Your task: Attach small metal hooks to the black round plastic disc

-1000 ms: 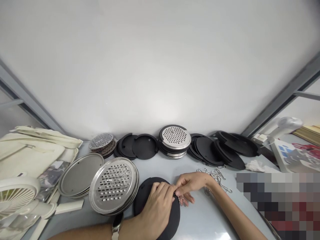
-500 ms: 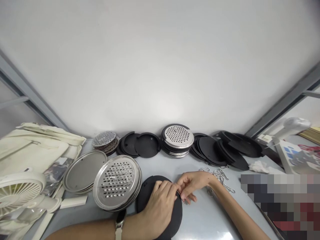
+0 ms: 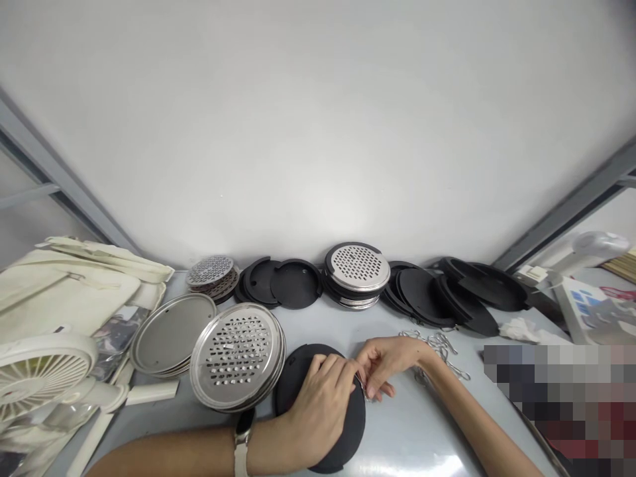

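My left hand [image 3: 320,411], with a watch at the wrist, lies across a black round disc [image 3: 291,387] on the table, its fingers curled together over the disc's right edge and gripping it. At that same edge my right hand [image 3: 382,363] pinches a small metal wire hook [image 3: 364,384], mostly hidden by the fingers. The fingertips of both hands meet there. Several similar wire hooks [image 3: 437,344] lie in a loose pile behind my right wrist. To the left of the disc is a stack of round metal graters [image 3: 236,358].
Flat metal discs [image 3: 171,334] lie farther left, near a white fan [image 3: 42,377] and cream bags [image 3: 74,285]. Along the wall stand perforated discs [image 3: 211,270], black discs [image 3: 297,285], a grater stack [image 3: 360,268] and black rings [image 3: 467,305]. A white box [image 3: 579,311] sits at the right.
The view has shifted slightly, so things sit a little farther right. Both hands stay at the disc's edge, with more of the wire hook showing between the fingers.
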The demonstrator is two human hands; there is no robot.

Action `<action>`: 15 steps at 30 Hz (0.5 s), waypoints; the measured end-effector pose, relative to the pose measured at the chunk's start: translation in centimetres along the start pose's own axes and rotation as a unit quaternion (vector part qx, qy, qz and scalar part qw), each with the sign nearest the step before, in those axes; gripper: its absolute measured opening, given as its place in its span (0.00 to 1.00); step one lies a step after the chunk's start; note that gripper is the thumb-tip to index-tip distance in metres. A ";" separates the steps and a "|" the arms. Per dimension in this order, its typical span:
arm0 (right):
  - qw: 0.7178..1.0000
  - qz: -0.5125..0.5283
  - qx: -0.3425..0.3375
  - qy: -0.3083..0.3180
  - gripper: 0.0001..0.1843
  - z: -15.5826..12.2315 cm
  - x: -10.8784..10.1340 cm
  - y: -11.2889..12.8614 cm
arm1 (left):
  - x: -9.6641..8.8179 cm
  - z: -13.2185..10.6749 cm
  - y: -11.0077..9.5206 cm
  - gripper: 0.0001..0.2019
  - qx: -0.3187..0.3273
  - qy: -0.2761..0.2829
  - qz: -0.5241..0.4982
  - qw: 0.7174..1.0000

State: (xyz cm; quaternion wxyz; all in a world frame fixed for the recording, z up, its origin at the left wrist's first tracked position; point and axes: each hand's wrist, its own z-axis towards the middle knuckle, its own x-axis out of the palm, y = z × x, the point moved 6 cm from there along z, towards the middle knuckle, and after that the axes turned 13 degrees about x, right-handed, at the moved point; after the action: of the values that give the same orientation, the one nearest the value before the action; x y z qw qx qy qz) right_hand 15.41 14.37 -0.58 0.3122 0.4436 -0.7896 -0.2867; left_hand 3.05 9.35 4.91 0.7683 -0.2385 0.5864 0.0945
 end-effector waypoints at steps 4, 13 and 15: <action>1.000 0.000 0.002 0.001 0.19 0.0 0.1 0.0 | -0.3 0.1 0.0 0.12 0.001 0.009 -0.009 1.000; 1.000 0.001 -0.002 0.000 0.19 0.0 0.0 -0.1 | -0.1 0.1 0.0 0.12 0.000 0.001 -0.010 1.000; 1.000 0.001 -0.003 0.003 0.19 0.0 0.0 -0.1 | -0.1 0.0 0.0 0.12 0.001 0.005 -0.012 1.000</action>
State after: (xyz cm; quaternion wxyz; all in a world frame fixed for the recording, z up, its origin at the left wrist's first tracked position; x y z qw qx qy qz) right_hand 15.50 14.35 -0.61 0.3163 0.4424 -0.7883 -0.2879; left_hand 3.03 9.34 5.05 0.7666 -0.2454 0.5876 0.0832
